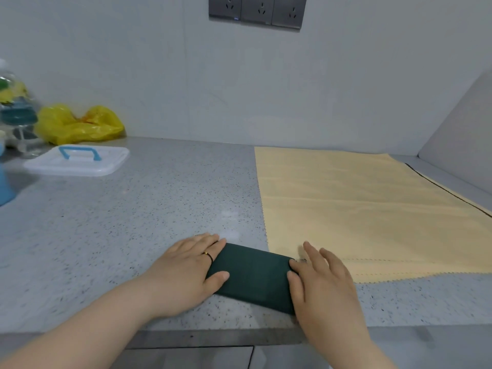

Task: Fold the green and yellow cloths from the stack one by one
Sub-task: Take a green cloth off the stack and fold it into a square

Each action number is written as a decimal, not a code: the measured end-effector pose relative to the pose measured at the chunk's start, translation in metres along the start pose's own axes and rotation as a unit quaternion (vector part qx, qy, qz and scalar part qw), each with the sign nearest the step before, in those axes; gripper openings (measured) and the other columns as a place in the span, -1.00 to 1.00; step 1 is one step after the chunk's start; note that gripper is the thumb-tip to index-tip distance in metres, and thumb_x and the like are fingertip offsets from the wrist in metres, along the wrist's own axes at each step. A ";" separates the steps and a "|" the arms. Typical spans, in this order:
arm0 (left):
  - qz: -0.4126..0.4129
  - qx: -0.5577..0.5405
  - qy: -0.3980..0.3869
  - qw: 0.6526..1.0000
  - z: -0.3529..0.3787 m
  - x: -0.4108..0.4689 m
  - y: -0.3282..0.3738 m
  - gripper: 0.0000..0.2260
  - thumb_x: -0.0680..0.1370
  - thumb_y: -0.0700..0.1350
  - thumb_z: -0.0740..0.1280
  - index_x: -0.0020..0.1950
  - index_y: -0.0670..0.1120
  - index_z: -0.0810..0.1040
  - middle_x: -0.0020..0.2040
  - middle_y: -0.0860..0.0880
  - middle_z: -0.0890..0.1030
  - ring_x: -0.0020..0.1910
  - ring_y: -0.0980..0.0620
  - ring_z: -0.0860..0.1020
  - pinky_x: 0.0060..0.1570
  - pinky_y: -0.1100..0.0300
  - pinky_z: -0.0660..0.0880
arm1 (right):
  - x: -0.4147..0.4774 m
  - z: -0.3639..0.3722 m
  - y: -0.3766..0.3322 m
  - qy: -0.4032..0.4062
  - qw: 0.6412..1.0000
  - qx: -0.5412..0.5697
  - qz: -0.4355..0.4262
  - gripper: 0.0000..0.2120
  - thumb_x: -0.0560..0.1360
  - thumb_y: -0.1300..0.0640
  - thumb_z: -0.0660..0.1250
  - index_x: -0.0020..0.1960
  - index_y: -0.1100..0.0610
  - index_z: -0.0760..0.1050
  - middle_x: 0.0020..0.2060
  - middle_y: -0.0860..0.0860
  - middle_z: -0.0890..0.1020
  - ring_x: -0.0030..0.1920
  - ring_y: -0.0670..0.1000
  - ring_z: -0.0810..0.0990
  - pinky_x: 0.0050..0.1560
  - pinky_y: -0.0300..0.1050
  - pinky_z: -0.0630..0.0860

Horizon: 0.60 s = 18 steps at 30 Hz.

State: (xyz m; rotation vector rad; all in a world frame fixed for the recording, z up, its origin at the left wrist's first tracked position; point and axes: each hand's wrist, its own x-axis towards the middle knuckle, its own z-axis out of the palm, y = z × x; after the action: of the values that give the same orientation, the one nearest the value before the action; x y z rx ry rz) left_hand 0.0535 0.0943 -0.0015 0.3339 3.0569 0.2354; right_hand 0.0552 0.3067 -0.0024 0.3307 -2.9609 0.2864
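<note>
Green cloth (251, 275) folded on speckled grey counter (133, 222), wall sockets (257, 10) above.

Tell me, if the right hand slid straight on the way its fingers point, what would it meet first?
The yellow cloth. The right hand rests at the end of the green cloth, fingers pointing forward and slightly left, tips seemingly over the yellow cloth's near corner.

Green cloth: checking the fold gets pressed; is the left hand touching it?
Touching. Head view: the left hand lays thumb and fingers on the green cloth, left end.
</note>
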 end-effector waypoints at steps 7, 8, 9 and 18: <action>-0.030 -0.094 -0.071 0.993 -0.036 0.002 -0.011 -0.57 0.45 0.16 0.32 0.27 0.13 0.34 0.19 0.12 0.43 0.14 0.11 0.34 0.17 0.28 0.24 | 0.024 -0.010 -0.003 0.008 0.999 0.047 -0.019 -0.61 0.52 -0.11 0.16 0.31 -0.04 0.26 0.17 -0.11 0.46 0.21 0.00 0.30 0.09 -0.14 0.19; -0.041 -0.120 -0.098 0.987 -0.038 0.003 -0.011 -0.62 0.42 0.14 0.36 0.19 0.13 0.38 0.11 0.13 0.48 0.11 0.10 0.39 0.12 0.28 0.32 | 0.026 -0.008 -0.003 0.012 0.998 0.057 -0.016 -0.59 0.52 -0.11 0.17 0.33 -0.03 0.25 0.16 -0.10 0.47 0.21 0.01 0.31 0.11 -0.14 0.20; -0.044 -0.140 -0.116 0.982 -0.039 0.003 -0.011 -0.68 0.41 0.12 0.39 0.10 0.12 0.41 0.03 0.14 0.51 0.07 0.10 0.44 0.06 0.28 0.39 | 0.027 -0.007 -0.003 0.013 0.998 0.060 -0.015 -0.57 0.52 -0.12 0.18 0.34 -0.02 0.25 0.16 -0.10 0.48 0.22 0.01 0.32 0.12 -0.15 0.22; -0.014 -0.270 0.017 0.963 -0.047 -0.027 -0.026 -0.83 0.43 -0.01 0.41 -0.27 0.11 0.43 -0.15 0.16 0.55 -0.28 0.31 0.49 -0.33 0.48 0.38 | 0.039 -0.007 -0.027 0.016 0.959 0.284 -0.006 -0.85 0.47 0.06 0.31 -0.01 -0.03 0.36 0.13 -0.10 0.41 0.29 -0.04 0.31 0.11 -0.27 0.22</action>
State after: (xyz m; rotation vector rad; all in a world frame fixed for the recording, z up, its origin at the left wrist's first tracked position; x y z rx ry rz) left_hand 0.0706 0.0561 0.0419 0.2502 2.8631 1.0469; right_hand 0.0246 0.2741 0.0155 0.3975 -2.7806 1.1323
